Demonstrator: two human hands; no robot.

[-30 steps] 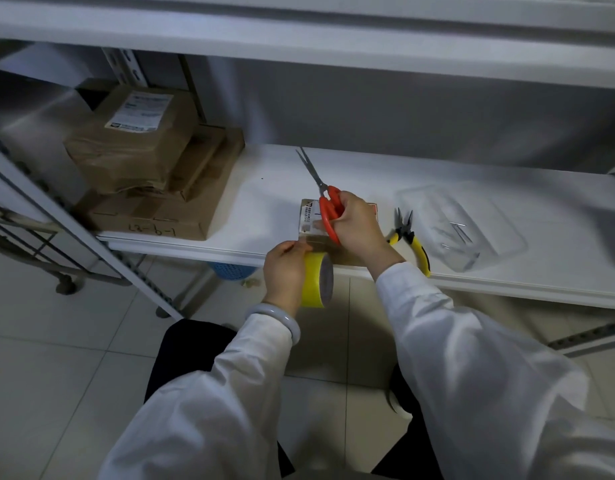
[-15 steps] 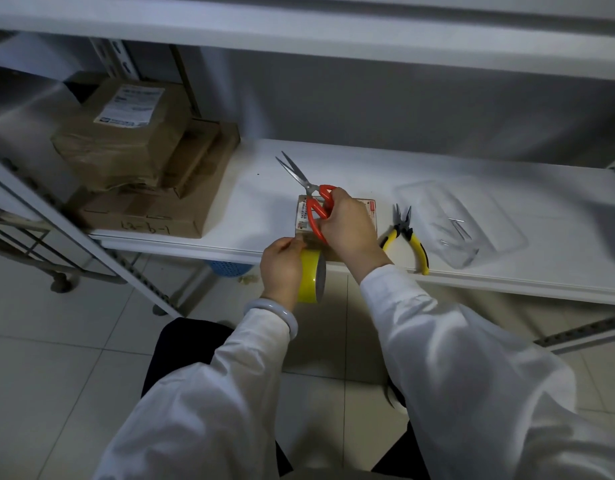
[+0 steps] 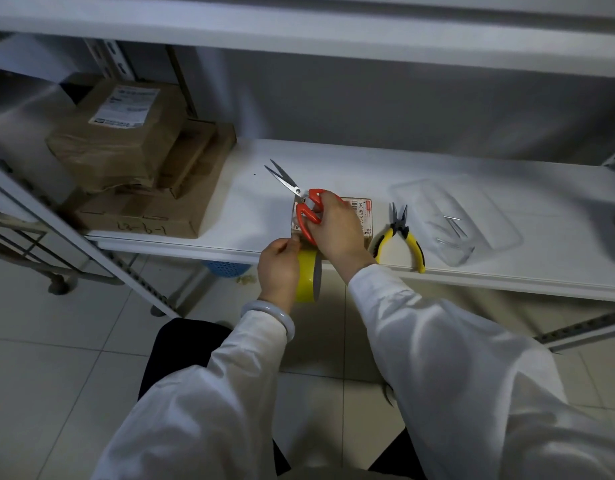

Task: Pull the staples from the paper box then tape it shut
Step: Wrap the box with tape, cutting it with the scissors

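Facing a white shelf (image 3: 334, 168) in a metal rack, with another white shelf board overhead and a grey back wall. Pale tiled floor (image 3: 56, 341) below, and a blue basket (image 3: 226, 268) shows under the shelf edge. 3 brown cardboard boxes (image 3: 126, 143) are stacked at the shelf's left end; the top 1 carries a white label.

The paper box (image 3: 363, 211) is small and brown, lying flat at the shelf's front edge, centre of view. It has a white label with a red mark on its right side. Most of its top is hidden under the right hand (image 3: 337, 230), so I cannot tell whether tape is on it.

The right hand grips the red-handled scissors (image 3: 308, 216) over the box, blades apart and pointing up-left. The left hand (image 3: 278, 271), fingers curled, holds the yellow tape roll (image 3: 308, 280) just below the shelf edge, thumb up near the box's front-left corner. White sleeves on both arms, and a pale bracelet (image 3: 271, 317) on the left wrist.

Yellow-handled pliers (image 3: 401, 237) lie just right of the box. A clear plastic tray (image 3: 437, 199) further right holds a few staples (image 3: 453, 225).
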